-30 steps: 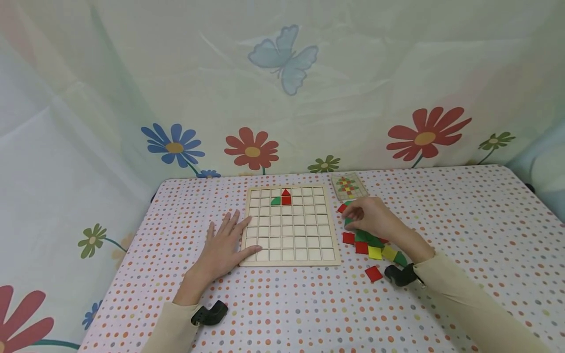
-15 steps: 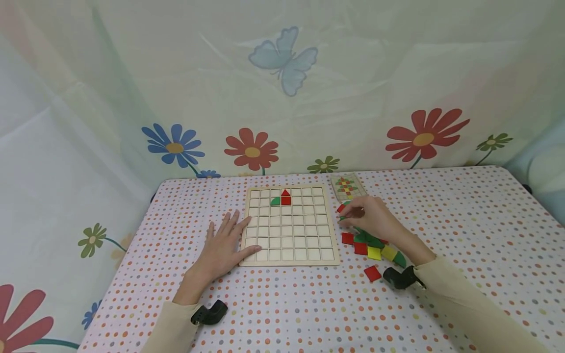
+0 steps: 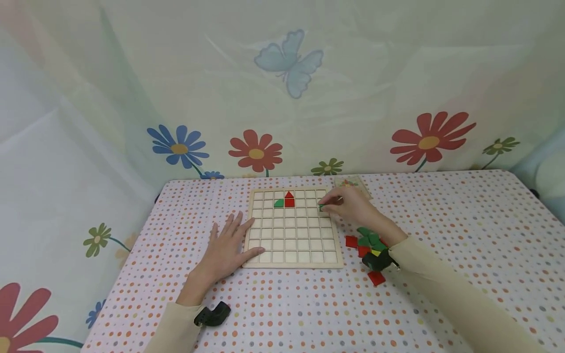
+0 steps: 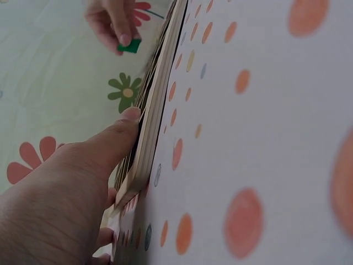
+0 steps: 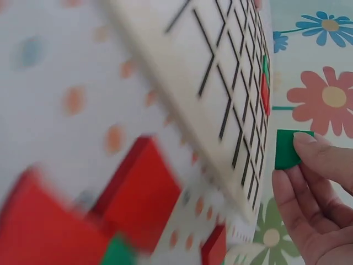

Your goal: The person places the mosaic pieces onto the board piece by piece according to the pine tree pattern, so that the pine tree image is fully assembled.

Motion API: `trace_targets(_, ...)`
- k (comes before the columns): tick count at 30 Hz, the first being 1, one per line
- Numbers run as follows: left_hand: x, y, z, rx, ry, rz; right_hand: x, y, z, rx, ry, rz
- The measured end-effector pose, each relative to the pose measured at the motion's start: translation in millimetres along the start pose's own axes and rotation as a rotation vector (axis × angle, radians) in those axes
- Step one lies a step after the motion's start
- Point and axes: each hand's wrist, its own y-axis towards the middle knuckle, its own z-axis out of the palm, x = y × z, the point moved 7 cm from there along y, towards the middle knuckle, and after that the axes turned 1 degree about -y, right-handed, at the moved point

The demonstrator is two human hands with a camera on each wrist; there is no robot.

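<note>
A wooden grid board (image 3: 292,234) lies flat on the dotted table. In its upper rows sit a red triangle tile (image 3: 289,195), a red square tile (image 3: 289,203) below it and a green rounded-corner tile (image 3: 279,203) to the left. My left hand (image 3: 223,250) rests spread at the board's left edge, its thumb and a finger over the frame. Above the board's right side, my right hand (image 3: 351,205) pinches a green tile (image 5: 287,150) between thumb and fingers. Part of that tile is covered by the thumb.
Several loose red, green and yellow tiles (image 3: 365,239) lie right of the board, partly hidden by the right wrist's black camera (image 3: 377,261). One red square (image 3: 376,278) lies apart, nearer. A pattern card (image 3: 363,185) sits behind the right hand, beneath the flowered curtain (image 3: 375,98).
My right hand has moved left from the loose tiles to over the board's right side, carrying the green tile. The left hand stays in place.
</note>
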Motion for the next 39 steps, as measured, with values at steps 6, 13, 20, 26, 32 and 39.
trace_targets(6,-1.4,0.3,1.0,0.001,-0.004,0.004,0.3,23.6,12.0,-0.009,0.048,0.028)
trace_targets(13,1.0,-2.1,-1.8,-0.016,-0.005,-0.006,2.2,48.0,30.3,0.009,0.096,0.041)
trace_targets(20,0.2,-1.3,0.8,-0.007,0.004,0.003,0.4,54.8,44.4,0.058,0.083,0.097)
trace_targets(26,-0.3,-1.0,-1.6,-0.006,0.006,0.004,4.4,57.4,46.1,0.094,0.042,0.121)
trace_targets(32,-0.5,0.3,-1.2,-0.005,0.016,0.0,9.6,59.8,46.5,0.099,0.003,0.098)
trace_targets(39,0.1,0.2,-1.0,-0.01,0.017,0.006,13.2,61.1,47.5,0.086,-0.046,0.104)
